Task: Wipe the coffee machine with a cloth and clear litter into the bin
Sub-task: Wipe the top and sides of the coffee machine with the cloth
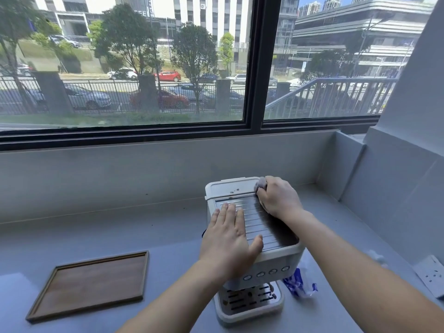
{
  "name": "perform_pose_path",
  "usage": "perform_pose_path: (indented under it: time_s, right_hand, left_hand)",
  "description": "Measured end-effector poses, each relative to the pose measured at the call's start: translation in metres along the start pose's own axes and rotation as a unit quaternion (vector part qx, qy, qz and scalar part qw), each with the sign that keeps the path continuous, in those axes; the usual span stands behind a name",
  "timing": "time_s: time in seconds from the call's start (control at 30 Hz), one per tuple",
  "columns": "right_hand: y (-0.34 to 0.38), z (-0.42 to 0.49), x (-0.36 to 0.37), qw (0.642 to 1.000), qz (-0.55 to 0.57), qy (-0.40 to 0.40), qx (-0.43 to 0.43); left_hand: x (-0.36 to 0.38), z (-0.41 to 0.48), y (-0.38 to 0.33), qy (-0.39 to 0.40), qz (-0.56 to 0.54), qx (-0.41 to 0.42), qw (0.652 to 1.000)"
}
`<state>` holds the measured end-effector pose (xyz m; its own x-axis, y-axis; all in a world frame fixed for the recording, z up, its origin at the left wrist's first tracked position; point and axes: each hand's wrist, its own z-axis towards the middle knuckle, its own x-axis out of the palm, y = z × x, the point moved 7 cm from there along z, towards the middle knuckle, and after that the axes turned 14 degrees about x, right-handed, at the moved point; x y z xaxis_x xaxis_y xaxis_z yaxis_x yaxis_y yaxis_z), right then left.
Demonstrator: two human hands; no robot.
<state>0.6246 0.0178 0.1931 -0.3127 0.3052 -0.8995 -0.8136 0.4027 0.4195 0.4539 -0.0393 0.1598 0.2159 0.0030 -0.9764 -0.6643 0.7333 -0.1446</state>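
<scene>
Grey stone counter (120, 231) runs across the lower half of the frame beneath a wide dark-framed window (254, 68), with a street, parked cars and trees outside. At lower centre stands the white coffee machine (276, 258), seen from above and in front, with both forearms reaching up to it from the bottom edge.

The left hand (228, 241) lies flat on the left front of the machine's ribbed metal top (262, 224). Its fingers are straight and close together and its thumb is spread out to the right. It covers that corner and part of the front edge. The right hand (278, 198) is curled round a bunched grey cloth (261, 182) and presses it on the far right corner of the top, where the ribbed plate meets the pale rear lid (230, 186). A few dark crumbs (234, 190) sit on that lid.

Below the left wrist, four oval buttons (266, 272) show on the front, and under them is the slotted drip tray (247, 301).

A crumpled blue-and-white wrapper (298, 284) lies on the counter just right of the machine's base, partly behind the right forearm. An oblong wooden tray (93, 284) lies at lower left, well apart from the machine. At the right edge a white socket plate (432, 275) sits on the sloping wall, with a small white scrap (376, 257) near it, too blurred to identify.
</scene>
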Motion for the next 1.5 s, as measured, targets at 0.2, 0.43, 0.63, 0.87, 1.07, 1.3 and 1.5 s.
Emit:
perform_pose_path:
  time_s: [0.2, 0.43, 0.63, 0.87, 1.07, 1.3, 1.5]
  right_hand:
    - [0.037, 0.033, 0.016, 1.000, -0.015, 0.006, 0.026]
    - [0.010, -0.014, 0.000, 0.995, 0.032, 0.019, -0.095]
    - [0.018, -0.043, 0.012, 0.992, -0.013, -0.017, -0.123]
    - [0.039, 0.000, 0.010, 0.997, -0.010, 0.006, -0.071]
    - [0.067, -0.004, 0.021, 0.993, -0.019, 0.018, -0.116]
    - [0.028, -0.024, 0.015, 0.989, 0.005, 0.015, -0.149]
    - [0.060, -0.007, 0.017, 0.997, -0.062, -0.008, -0.044]
  left_hand:
    - [-0.001, -0.002, 0.001, -0.002, -0.005, -0.003, 1.000]
    - [0.002, 0.000, 0.000, -0.026, -0.022, 0.001, 0.999]
    - [-0.007, -0.004, 0.000, -0.078, -0.049, -0.002, 0.996]
    - [-0.014, -0.008, 0.000, -0.128, -0.056, -0.003, 0.990]
    - [-0.012, -0.008, 0.003, -0.130, -0.066, 0.001, 0.989]
    - [-0.009, -0.005, 0.004, -0.141, -0.071, -0.002, 0.988]
    - [-0.012, -0.007, 0.004, -0.146, -0.090, 0.009, 0.985]
